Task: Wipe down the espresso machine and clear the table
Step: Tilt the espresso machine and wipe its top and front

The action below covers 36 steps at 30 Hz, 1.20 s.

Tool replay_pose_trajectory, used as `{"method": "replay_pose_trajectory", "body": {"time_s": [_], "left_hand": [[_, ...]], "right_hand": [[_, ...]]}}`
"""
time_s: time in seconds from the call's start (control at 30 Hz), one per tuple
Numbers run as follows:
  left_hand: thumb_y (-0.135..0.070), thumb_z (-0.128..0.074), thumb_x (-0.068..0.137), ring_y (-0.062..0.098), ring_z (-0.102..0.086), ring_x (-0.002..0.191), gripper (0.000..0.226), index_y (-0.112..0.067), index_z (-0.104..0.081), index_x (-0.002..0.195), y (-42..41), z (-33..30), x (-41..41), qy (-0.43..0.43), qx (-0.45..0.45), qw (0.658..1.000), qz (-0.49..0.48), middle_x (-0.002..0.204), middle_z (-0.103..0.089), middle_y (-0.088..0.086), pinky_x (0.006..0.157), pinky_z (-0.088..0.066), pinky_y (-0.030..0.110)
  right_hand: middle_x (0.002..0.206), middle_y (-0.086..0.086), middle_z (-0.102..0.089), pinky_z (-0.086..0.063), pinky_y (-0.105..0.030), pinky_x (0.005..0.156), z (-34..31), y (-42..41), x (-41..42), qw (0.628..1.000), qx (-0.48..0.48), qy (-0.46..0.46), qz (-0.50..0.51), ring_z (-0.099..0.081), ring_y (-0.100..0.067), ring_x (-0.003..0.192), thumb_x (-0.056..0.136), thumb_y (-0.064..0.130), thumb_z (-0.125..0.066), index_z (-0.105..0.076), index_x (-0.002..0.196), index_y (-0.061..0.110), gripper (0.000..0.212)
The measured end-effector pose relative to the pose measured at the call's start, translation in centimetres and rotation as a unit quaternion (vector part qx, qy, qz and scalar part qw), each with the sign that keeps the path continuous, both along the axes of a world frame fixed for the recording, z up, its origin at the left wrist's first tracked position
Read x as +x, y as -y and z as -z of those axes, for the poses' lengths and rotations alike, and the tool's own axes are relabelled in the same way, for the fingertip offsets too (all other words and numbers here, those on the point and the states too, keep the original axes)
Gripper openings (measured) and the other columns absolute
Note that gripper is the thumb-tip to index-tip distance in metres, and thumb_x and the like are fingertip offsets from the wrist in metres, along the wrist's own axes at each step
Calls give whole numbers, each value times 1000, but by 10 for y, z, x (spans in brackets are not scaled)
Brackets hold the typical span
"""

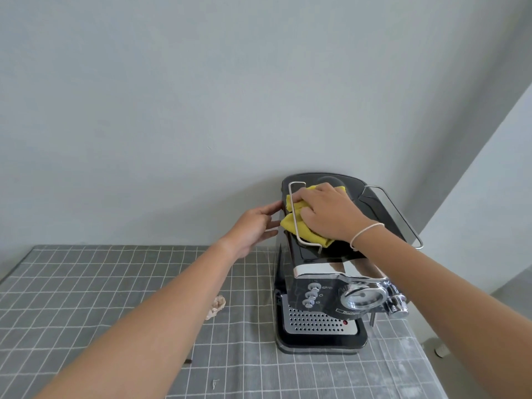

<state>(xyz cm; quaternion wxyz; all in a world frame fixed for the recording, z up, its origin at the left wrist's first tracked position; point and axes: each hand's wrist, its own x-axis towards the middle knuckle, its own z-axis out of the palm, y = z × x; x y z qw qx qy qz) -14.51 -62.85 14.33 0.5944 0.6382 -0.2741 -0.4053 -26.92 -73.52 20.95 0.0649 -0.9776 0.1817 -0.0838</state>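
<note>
We see the espresso machine (331, 286) standing at the right side of the table (86, 283), against the wall, and a yellow cloth (299, 223) lies on its black top between the two metal rails. Our right hand (331, 214) presses the cloth down with the fingers spread nearly flat over it, not curled around it. Our left hand (253, 226) has straight fingers that touch the left side of the machine and hold nothing; a crumpled paper scrap (216, 306) lies on the checked tablecloth, left of the machine.
</note>
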Motion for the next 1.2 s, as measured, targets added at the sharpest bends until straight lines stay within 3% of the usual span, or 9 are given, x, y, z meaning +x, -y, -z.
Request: {"method": "replay_pose_trajectory", "body": {"time_s": [0.17,0.3,0.43,0.6,0.67,0.83,1.03,1.17,1.2], "left_hand": [[4,-24,88,12,-58,107,57,-24,-50,129,1,-1,-1,-6,-3,1000,-5,138,-50,-4,79,-48,19],[6,-25,88,20,-52,122,57,-23,-49,130,0,0,-2,-14,-3,1000,-10,140,-49,-3,89,-46,26],[6,-25,88,9,-58,95,57,-23,-49,130,0,-4,-3,-9,-1,1000,-11,139,-49,-5,84,-48,23],[6,-25,87,21,-54,120,57,-23,-50,129,0,-3,-3,-18,-1,1000,-12,136,-51,-8,88,-47,26],[6,-25,87,19,-51,122,57,-23,-49,130,-1,-3,-4,-17,1,1000,-11,136,-50,-9,87,-47,25],[3,-26,89,0,-62,89,55,-24,-50,129,-3,-4,-4,-12,5,1000,-9,137,-51,-6,79,-49,21],[3,-25,89,11,-59,109,55,-25,-49,130,-4,-2,-5,-18,3,1000,2,140,-47,-8,85,-49,24],[2,-27,90,-2,-62,74,53,-23,-48,131,-6,-4,-6,-17,7,1000,-12,141,-47,1,77,-51,20],[2,-27,90,-1,-61,74,52,-22,-48,131,-5,-4,-6,-21,7,1000,-15,141,-48,3,78,-51,21]], "right_hand": [[116,-10,-57,-26,-38,97,-3,-2,8,1000,-3,0,19,-40,-25,116,87,22,-35,-52,118,26,35],[115,-9,-57,-26,-37,97,-2,1,-2,1000,-7,-8,8,-40,-24,117,87,22,-35,-52,118,27,35],[116,-5,-60,-26,-39,96,-5,-3,4,999,-26,-1,18,-42,-24,113,87,21,-36,-53,113,24,32],[116,-6,-59,-25,-40,99,-3,-2,-7,1000,-3,-10,-10,-40,-24,117,88,22,-35,-52,118,26,35],[125,-4,-56,-24,-40,102,-3,2,-9,1000,-7,-17,-8,-39,-24,121,89,23,-33,-49,123,29,38],[150,8,-34,-15,-41,111,-2,-2,-1,999,-21,-41,8,-28,-24,134,96,35,-25,-39,136,32,43],[153,10,-25,-9,-38,113,1,4,-17,997,-36,-70,-15,-19,-18,140,91,52,-28,-30,140,34,52],[154,11,-21,-8,-40,115,-3,3,-4,995,-34,-90,8,-16,-18,141,88,62,-28,-28,141,32,61],[154,10,-22,-8,-40,115,-3,1,-4,996,-36,-86,5,-16,-18,141,88,61,-29,-29,141,31,61]]}}
